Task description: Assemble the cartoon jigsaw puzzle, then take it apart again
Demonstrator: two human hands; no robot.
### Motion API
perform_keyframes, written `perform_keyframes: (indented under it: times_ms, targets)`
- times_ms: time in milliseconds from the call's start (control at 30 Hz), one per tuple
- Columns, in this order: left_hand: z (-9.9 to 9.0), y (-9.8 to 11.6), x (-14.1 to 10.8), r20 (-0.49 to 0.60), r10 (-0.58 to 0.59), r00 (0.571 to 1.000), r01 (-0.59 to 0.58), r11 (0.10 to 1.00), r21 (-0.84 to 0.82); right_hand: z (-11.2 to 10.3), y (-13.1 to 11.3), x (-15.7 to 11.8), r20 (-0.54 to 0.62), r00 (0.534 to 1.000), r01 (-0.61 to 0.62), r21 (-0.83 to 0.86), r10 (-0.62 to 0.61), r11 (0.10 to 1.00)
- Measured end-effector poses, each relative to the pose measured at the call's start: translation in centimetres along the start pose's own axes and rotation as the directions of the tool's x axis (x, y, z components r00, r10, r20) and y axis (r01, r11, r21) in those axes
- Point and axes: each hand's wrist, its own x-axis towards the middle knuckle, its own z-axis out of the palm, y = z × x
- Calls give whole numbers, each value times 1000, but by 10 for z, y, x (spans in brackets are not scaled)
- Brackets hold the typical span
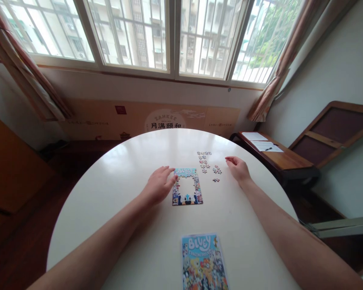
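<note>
A partly assembled jigsaw puzzle (pixel 187 199) lies on the white round table (pixel 109 209), its border joined around a bare middle. My left hand (pixel 161 183) rests at the puzzle's left edge, fingers apart, holding nothing. Loose puzzle pieces (pixel 204 164) lie in small groups to the right of the puzzle. Beside them, my right hand (pixel 237 168) is held with its fingers curled together near the thumb; whatever they hold, if anything, is too small to make out. Nearer to me lies a colourful Bluey picture sheet (pixel 203 262).
Beyond the table's right edge stands a wooden bench (pixel 286 159) with papers (pixel 268 146) and a dark pen on it. A folded wooden chair (pixel 332 131) leans by the right wall. Behind the table is a printed cardboard box (pixel 109 117) under barred windows.
</note>
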Motion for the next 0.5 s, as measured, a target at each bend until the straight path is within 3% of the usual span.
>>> perform_keyframes:
  times_ms: [233, 500]
  targets:
    - [0, 0, -1, -14, 12, 1000, -12, 1000, 11, 6, -6, 26, 112, 993, -13, -166, 32, 986]
    - [4, 3, -4, -7, 6, 1000, -6, 1000, 28, 32, -35, 48, 312, 950, 76, -143, -29, 987]
